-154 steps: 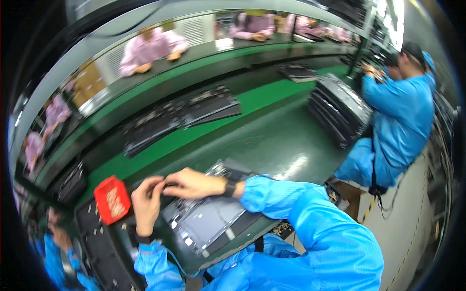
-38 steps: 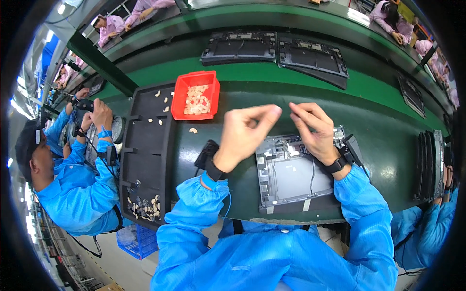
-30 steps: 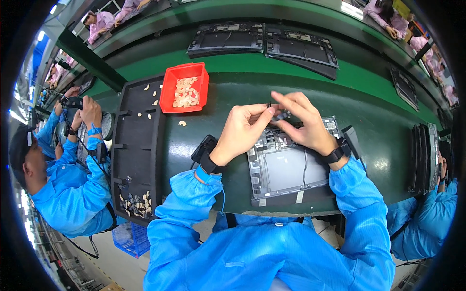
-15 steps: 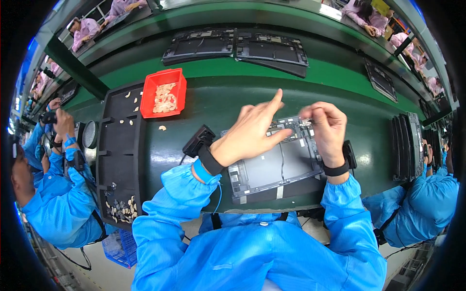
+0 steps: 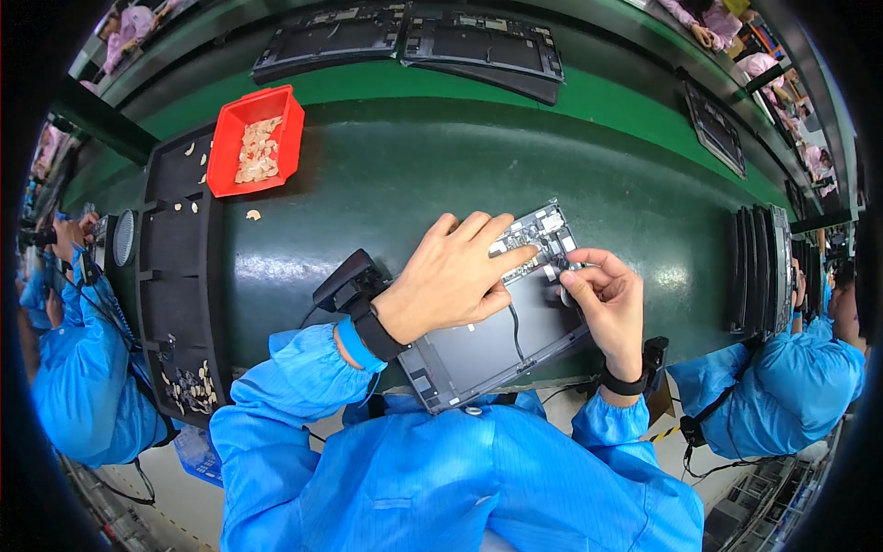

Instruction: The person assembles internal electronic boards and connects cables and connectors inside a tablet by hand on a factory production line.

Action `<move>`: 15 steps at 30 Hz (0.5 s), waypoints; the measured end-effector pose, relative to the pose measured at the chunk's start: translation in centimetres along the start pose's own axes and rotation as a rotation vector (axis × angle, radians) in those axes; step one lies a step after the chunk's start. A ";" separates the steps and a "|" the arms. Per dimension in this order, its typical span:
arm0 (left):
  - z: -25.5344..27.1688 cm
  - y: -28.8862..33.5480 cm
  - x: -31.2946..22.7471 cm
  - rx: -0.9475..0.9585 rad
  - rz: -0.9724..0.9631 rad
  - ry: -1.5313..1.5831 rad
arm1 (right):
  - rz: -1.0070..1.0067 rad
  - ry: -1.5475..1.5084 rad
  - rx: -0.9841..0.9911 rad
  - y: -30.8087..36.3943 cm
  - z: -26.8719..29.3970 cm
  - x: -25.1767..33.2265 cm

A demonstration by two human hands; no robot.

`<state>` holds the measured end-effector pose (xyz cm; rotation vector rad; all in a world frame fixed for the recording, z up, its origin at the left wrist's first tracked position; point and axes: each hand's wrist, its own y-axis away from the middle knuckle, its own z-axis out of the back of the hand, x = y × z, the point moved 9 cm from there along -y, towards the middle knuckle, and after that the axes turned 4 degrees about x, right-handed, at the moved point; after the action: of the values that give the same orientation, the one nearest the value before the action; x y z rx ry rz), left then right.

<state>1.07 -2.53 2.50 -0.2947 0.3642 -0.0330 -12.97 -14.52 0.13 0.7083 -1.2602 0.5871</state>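
Observation:
An opened tablet [image 5: 469, 354] with a bare circuit board along its far end lies tilted at the table's front edge. My left hand [image 5: 446, 281] rests across its far left part, fingers spread, with fingertips on the circuit board [image 5: 552, 230]. Over the tablet's right edge, beside the board, my right hand [image 5: 612, 304] has thumb and fingers pinched together. Something small and greyish shows at those fingertips; I cannot make out what it is. A dark cable [image 5: 516, 331] runs down the tablet's grey panel.
A red bin [image 5: 292, 138] of small beige pieces stands at the far left, beside a long black tray [image 5: 179, 276] with scattered bits. More opened tablets [image 5: 483, 46] lie along the far ledge. Dark panels [image 5: 759, 267] stand upright at right. Co-workers sit on both sides.
The tablet has turned and come nearer to me. My left hand has settled onto its board. My right hand has come down to the tablet's right edge. The view has shifted too.

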 end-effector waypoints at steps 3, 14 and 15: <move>-0.4 -0.2 0.0 0.016 0.023 -0.024 | -0.025 0.024 0.050 -1.2 0.2 0.0; -0.3 -0.1 0.7 -0.015 0.080 0.100 | 0.018 0.383 0.061 -3.4 -0.8 1.2; -0.4 -0.1 0.9 0.011 0.094 0.123 | -0.010 0.361 0.055 -3.5 -0.9 1.0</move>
<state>1.79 -2.83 1.87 -0.2653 0.4994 0.0395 -9.62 -16.17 0.43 0.6213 -0.9078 0.7085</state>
